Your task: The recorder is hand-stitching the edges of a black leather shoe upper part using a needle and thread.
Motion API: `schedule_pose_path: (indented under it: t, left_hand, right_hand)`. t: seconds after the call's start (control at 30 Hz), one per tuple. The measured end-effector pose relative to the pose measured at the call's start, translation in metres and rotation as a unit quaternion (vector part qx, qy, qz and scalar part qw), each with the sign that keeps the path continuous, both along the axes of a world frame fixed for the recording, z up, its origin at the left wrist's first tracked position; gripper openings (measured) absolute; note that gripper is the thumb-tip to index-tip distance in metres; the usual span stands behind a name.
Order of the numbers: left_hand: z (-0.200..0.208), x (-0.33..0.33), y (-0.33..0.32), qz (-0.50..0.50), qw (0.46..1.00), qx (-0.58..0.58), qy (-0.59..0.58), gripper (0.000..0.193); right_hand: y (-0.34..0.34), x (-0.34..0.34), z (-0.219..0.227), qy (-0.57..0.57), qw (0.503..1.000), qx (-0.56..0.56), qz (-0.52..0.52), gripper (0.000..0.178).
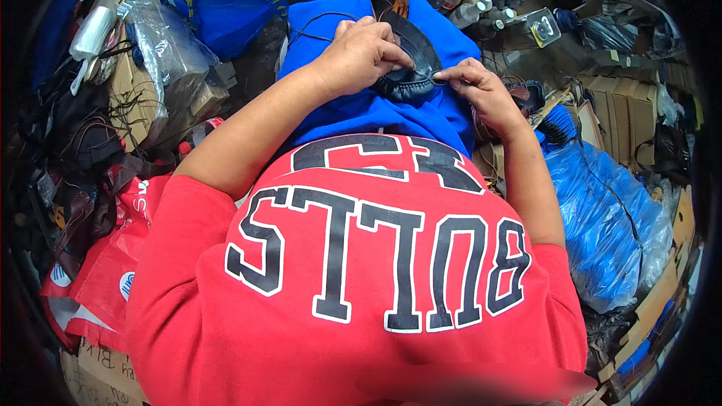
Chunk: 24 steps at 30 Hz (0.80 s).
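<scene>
A black leather shoe [407, 91] with a gathered, puckered toe rests on my lap, its toe toward me. My left hand [362, 54] is over its left side, fingers closed in a pinch above the shoe's opening. A thin dark thread [325, 13] loops out to the left from that hand. My right hand [481, 92] pinches at the right edge of the toe, thumb and forefinger pressed together. Between the two sets of fingertips a short dark strand shows across the shoe. Whatever sits inside the right pinch is too small to make out.
Blue trousers [316, 116] cover my legs under the shoe. Several small bottles [481, 4] stand at the far right. A blue plastic bag [602, 218] and cardboard [620, 109] lie to the right. At the left are a blue bag [233, 19], clear plastic wrap [169, 45] and a red bag [105, 278].
</scene>
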<state>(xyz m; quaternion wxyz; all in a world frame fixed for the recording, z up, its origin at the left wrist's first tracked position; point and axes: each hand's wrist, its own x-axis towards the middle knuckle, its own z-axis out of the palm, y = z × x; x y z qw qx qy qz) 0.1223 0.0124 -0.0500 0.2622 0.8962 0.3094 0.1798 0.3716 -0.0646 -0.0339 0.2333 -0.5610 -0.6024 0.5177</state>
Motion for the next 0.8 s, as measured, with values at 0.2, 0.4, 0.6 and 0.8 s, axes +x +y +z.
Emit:
schedule_pose_path:
  t: [0.2, 0.4, 0.6, 0.8]
  left_hand:
    - [-0.003, 0.001, 0.000, -0.004, 1.000, 0.002, 0.010, 0.019]
    - [0.007, -0.005, 0.003, 0.000, 1.000, 0.002, -0.017, 0.018]
    - [0.035, -0.034, -0.002, 0.130, 0.965, 0.182, 0.134, 0.011]
    - [0.030, -0.020, -0.016, 0.022, 0.996, 0.021, 0.090, 0.016]
  right_hand:
    - [0.001, 0.001, -0.001, 0.011, 1.000, -0.019, -0.003, 0.022]
    - [0.001, 0.002, 0.000, -0.008, 1.000, -0.013, 0.000, 0.024]
    - [-0.021, -0.013, 0.005, -0.136, 0.977, 0.164, 0.016, 0.027]
    - [-0.037, -0.026, 0.006, -0.201, 0.954, 0.221, -0.022, 0.031]
